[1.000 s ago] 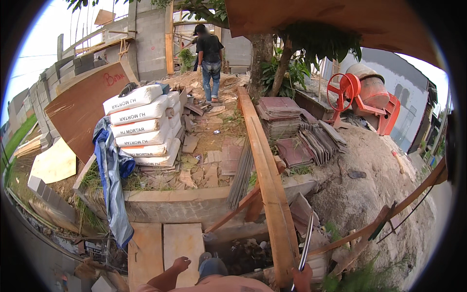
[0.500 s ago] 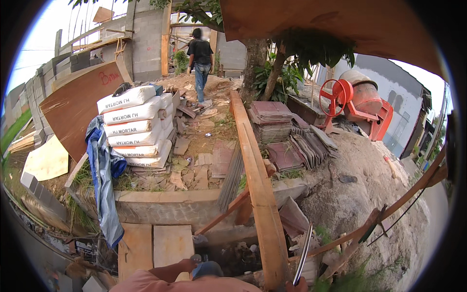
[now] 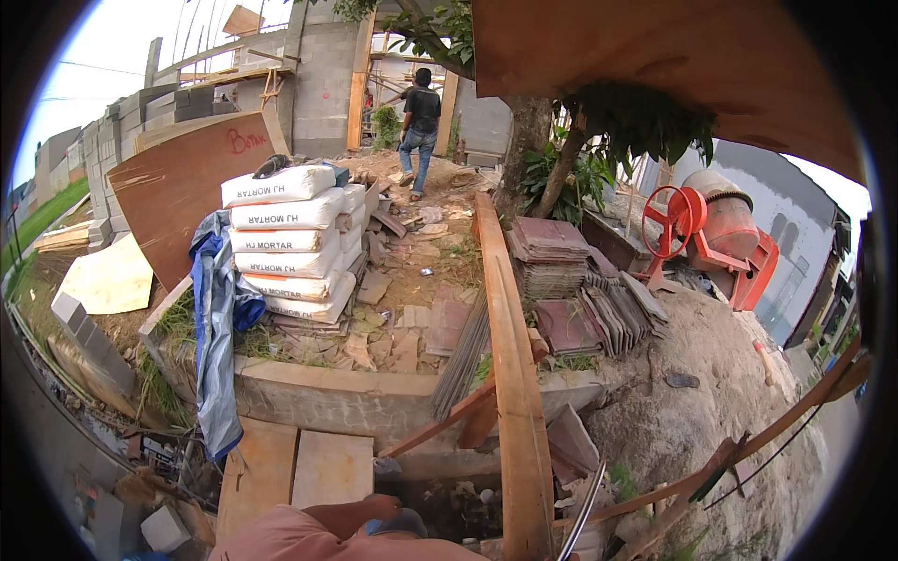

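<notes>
Outdoor building site: stacked mortar sacks [image 3: 290, 238], cement mixer [image 3: 725, 234], sand heap [image 3: 711, 393].

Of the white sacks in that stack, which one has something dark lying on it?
The top sack. A dark object rests on its upper face, while the sacks under it carry only other sacks. A blue tarp hangs beside the stack.

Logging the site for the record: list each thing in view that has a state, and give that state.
Mortar sacks: stacked, closed.
Blue tarp: draped down the wall.
Cement mixer: standing on the sand, drum tilted.
Roof tiles: stacked.
Long plank: lying lengthwise, sloped.
Person: upright, back turned.
Hands: cannot tell.
</notes>
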Available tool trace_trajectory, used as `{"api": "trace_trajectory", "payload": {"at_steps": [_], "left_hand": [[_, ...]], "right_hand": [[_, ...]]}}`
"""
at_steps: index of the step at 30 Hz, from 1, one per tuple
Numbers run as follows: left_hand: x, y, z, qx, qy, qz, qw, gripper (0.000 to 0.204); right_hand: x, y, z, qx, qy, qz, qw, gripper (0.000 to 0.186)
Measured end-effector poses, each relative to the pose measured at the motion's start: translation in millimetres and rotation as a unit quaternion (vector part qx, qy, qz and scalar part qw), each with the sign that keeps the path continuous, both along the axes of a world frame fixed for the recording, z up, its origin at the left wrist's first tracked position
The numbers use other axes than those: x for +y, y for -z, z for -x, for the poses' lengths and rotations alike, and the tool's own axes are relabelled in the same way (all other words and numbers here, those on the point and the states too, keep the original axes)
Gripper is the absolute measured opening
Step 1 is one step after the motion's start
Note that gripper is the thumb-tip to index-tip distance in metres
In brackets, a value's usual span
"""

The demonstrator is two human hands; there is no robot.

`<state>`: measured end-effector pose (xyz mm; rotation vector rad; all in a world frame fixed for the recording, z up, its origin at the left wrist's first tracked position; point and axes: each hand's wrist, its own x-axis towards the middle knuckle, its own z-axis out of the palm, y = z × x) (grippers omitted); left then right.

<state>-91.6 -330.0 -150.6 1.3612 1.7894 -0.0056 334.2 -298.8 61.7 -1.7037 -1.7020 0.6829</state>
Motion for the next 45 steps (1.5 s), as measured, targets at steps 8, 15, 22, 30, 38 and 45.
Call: {"api": "trace_trajectory", "payload": {"at_steps": [8,15,22,30,38,45], "left_hand": [[-118.4,74.3,70.8,0.143,0.028,0.084,0.986,0.046],[-86.6,12.6,25.7,0.001,-0.149,-0.063,0.987,0.041],[2.6,-95.2,-34.8,-0.079,-0.169,-0.188,0.964,0.049],[133.3,-165.9,-80.2,-0.100,-0.071,-0.348,0.930,0.048],[238.4,-173.6,-135.4,0.062,0.027,-0.401,0.914,0.063],[247.6,-161.2,-152.0,0.183,0.045,-0.390,0.901,0.068]], "right_hand": [[-3.7,-9.4,3.3,0.039,-0.026,0.026,0.999,0.035],[8.0,-0.6,-4.2,0.109,0.012,0.084,0.990,0.024],[-34.3,-36.9,-15.7,0.143,0.030,0.127,0.981,0.021],[-94.0,-38.0,-53.6,0.026,0.103,0.216,0.971,0.029],[-193.6,-7.0,-85.5,-0.084,0.220,0.178,0.956,0.028],[-241.8,12.9,-110.7,-0.096,0.268,0.170,0.943,0.025]]}}
